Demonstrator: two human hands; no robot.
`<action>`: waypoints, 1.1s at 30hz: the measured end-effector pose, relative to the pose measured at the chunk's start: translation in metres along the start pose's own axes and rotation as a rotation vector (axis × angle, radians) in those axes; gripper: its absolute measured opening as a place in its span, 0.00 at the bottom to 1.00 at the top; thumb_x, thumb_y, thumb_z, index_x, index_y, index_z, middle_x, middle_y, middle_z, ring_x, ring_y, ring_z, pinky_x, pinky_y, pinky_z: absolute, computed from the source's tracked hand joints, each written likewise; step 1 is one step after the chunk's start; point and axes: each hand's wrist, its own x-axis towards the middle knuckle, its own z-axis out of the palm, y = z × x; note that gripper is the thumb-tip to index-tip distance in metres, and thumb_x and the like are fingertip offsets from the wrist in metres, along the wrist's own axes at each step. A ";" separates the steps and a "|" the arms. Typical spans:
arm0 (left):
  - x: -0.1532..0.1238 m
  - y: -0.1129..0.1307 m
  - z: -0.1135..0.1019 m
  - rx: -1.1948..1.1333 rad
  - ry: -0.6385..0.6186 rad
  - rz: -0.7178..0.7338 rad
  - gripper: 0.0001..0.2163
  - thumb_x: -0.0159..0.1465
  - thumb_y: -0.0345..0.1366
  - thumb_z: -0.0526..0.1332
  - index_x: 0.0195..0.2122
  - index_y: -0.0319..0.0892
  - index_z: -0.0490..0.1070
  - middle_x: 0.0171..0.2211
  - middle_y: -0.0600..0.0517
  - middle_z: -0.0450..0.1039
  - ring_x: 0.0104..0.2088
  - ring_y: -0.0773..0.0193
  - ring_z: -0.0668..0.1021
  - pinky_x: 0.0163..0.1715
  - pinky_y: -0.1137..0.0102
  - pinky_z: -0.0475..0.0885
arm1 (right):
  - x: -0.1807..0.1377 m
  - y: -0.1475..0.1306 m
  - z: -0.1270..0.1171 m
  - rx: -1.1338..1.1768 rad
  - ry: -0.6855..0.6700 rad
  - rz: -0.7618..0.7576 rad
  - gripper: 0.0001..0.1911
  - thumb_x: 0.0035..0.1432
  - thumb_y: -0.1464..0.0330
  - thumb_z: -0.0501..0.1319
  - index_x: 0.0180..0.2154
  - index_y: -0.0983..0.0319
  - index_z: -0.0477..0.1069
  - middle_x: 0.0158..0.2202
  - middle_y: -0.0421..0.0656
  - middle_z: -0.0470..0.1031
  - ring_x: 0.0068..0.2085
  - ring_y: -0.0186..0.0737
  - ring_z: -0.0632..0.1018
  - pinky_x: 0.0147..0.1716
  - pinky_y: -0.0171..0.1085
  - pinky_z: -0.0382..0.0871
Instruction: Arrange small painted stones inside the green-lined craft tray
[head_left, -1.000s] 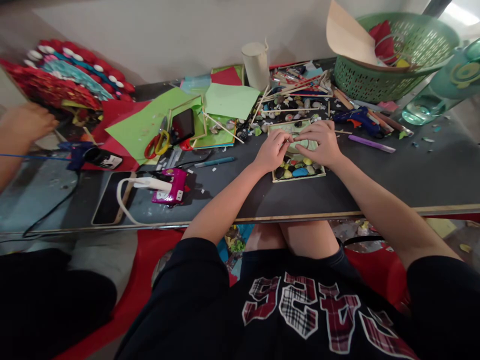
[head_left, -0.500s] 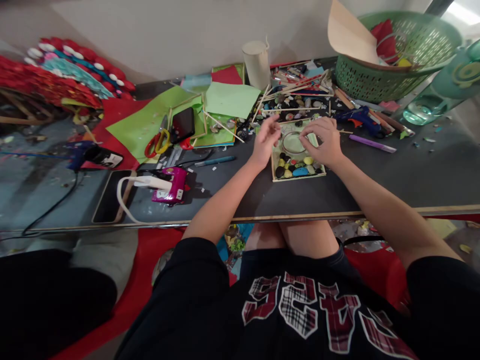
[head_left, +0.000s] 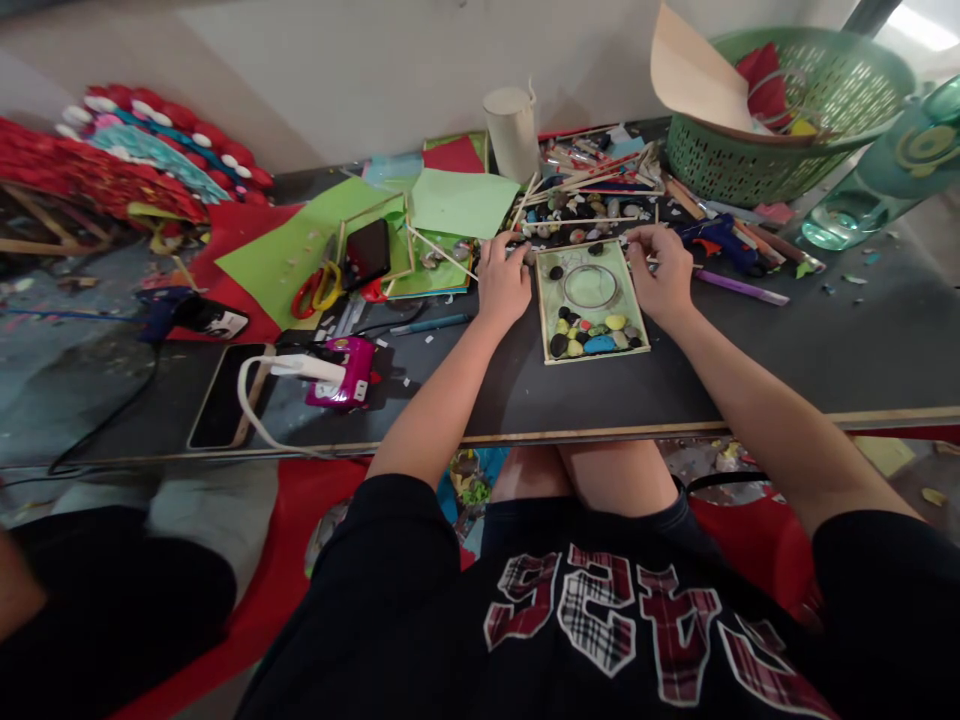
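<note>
A green card framed with sticks [head_left: 626, 300] lies flat on the dark table in front of me. It holds a clear ring [head_left: 590, 285] and a row of painted pebbles [head_left: 596, 338]. My left hand [head_left: 501, 282] rests palm down by the card's upper left corner. Its fingers curl into the loose pebbles [head_left: 559, 215] there, and what they hold is hidden. My right hand [head_left: 664, 272] is at the card's upper right corner, fingers curled onto its edge beside a thin wooden stick [head_left: 679, 264].
Behind the card lie sticks, a white roll [head_left: 512, 125], a blue glue gun [head_left: 712, 235] and a green basket [head_left: 787, 110]. To the left are green paper, scissors [head_left: 315, 285], two phones [head_left: 365, 250] [head_left: 221, 395] and a pink charger [head_left: 341, 370]. Another person's leg [head_left: 90, 590] is at the lower left.
My hands left the ring at the card's middle and spread apart, the left to the upper left corner, the right to the upper right. The other person's hand at far left went out of view.
</note>
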 end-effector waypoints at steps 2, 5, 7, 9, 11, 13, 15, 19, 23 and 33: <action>0.000 0.000 -0.001 0.014 -0.013 0.004 0.11 0.70 0.33 0.56 0.48 0.45 0.77 0.58 0.42 0.74 0.63 0.44 0.73 0.67 0.43 0.69 | 0.000 0.001 0.001 -0.015 -0.011 -0.002 0.16 0.70 0.55 0.53 0.43 0.56 0.74 0.36 0.45 0.79 0.42 0.47 0.79 0.49 0.53 0.76; 0.000 0.001 -0.004 0.008 -0.036 -0.001 0.09 0.69 0.35 0.59 0.46 0.46 0.77 0.57 0.42 0.74 0.63 0.43 0.73 0.66 0.43 0.71 | 0.000 0.001 0.002 -0.039 -0.007 -0.014 0.13 0.69 0.57 0.55 0.42 0.56 0.74 0.35 0.45 0.79 0.40 0.47 0.79 0.48 0.52 0.76; 0.001 0.002 -0.006 0.003 -0.051 -0.026 0.08 0.68 0.35 0.60 0.46 0.46 0.76 0.57 0.41 0.74 0.63 0.42 0.72 0.67 0.42 0.70 | 0.000 0.000 0.002 -0.055 -0.010 -0.019 0.13 0.69 0.56 0.55 0.42 0.56 0.74 0.35 0.45 0.79 0.40 0.47 0.78 0.47 0.52 0.76; 0.001 0.003 -0.008 -0.007 -0.064 -0.056 0.08 0.68 0.35 0.61 0.47 0.45 0.75 0.58 0.41 0.74 0.63 0.42 0.72 0.67 0.42 0.69 | 0.000 -0.001 0.002 -0.069 -0.006 -0.024 0.13 0.68 0.56 0.56 0.43 0.56 0.74 0.34 0.45 0.79 0.39 0.47 0.78 0.46 0.51 0.76; 0.002 0.005 -0.010 -0.025 -0.074 -0.074 0.09 0.69 0.36 0.60 0.48 0.45 0.75 0.58 0.41 0.73 0.64 0.41 0.71 0.67 0.41 0.68 | 0.000 -0.001 0.001 -0.078 0.001 -0.030 0.13 0.67 0.55 0.58 0.43 0.56 0.74 0.34 0.44 0.79 0.39 0.46 0.78 0.46 0.49 0.76; 0.002 0.007 -0.012 -0.046 -0.100 -0.068 0.10 0.70 0.37 0.58 0.50 0.45 0.74 0.60 0.40 0.72 0.65 0.41 0.70 0.68 0.40 0.66 | 0.001 -0.001 0.001 -0.085 -0.007 -0.028 0.12 0.66 0.57 0.59 0.42 0.56 0.74 0.34 0.44 0.79 0.39 0.46 0.78 0.45 0.48 0.75; 0.002 0.011 -0.013 -0.057 -0.153 -0.025 0.11 0.72 0.37 0.55 0.51 0.45 0.75 0.60 0.40 0.72 0.66 0.42 0.70 0.69 0.41 0.65 | 0.001 0.000 0.001 -0.093 -0.045 -0.011 0.10 0.65 0.59 0.59 0.41 0.57 0.74 0.33 0.45 0.79 0.38 0.46 0.77 0.45 0.48 0.74; 0.001 0.020 -0.015 -0.041 -0.274 0.123 0.12 0.72 0.36 0.56 0.51 0.45 0.76 0.60 0.42 0.73 0.66 0.45 0.70 0.69 0.45 0.66 | 0.001 0.002 0.005 -0.109 -0.166 0.020 0.08 0.63 0.63 0.59 0.38 0.57 0.75 0.30 0.45 0.77 0.37 0.47 0.77 0.45 0.49 0.72; 0.001 0.025 -0.013 -0.045 -0.321 0.136 0.12 0.70 0.36 0.60 0.53 0.45 0.76 0.59 0.42 0.74 0.64 0.44 0.71 0.67 0.45 0.67 | 0.001 0.002 0.008 -0.126 -0.218 0.000 0.07 0.61 0.64 0.61 0.36 0.57 0.77 0.27 0.43 0.75 0.37 0.47 0.77 0.44 0.49 0.71; 0.002 0.025 -0.012 -0.101 -0.372 0.121 0.16 0.69 0.30 0.58 0.57 0.44 0.71 0.56 0.42 0.77 0.63 0.47 0.73 0.66 0.50 0.69 | -0.001 0.000 0.008 -0.121 -0.206 -0.041 0.09 0.61 0.62 0.61 0.36 0.56 0.79 0.25 0.43 0.75 0.35 0.46 0.76 0.41 0.47 0.74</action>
